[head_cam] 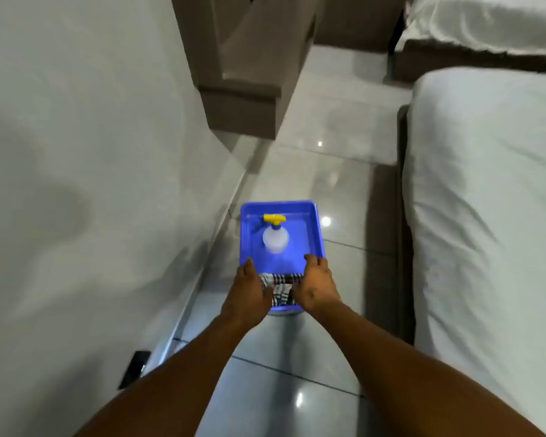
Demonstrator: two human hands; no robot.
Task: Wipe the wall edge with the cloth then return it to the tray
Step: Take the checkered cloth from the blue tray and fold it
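Observation:
A blue plastic tray [312, 216] sits low over the glossy tiled floor beside the white wall [92, 152]. Its skirting edge [202, 272] runs along the floor just left of the tray. A striped black-and-white cloth [281, 287] lies bunched at the tray's near end. My left hand [248, 291] covers the tray's near left rim and my right hand [317, 283] covers its near right rim. Both are closed around the sides, with the cloth between them. A clear spray bottle with a yellow trigger head [275, 238] stands in the tray's far half.
A bed with white sheets [486, 216] runs along the right, leaving a narrow floor aisle. A brown cabinet [249, 99] juts from the wall ahead. A dark wall socket [134, 369] sits low on the wall at the near left.

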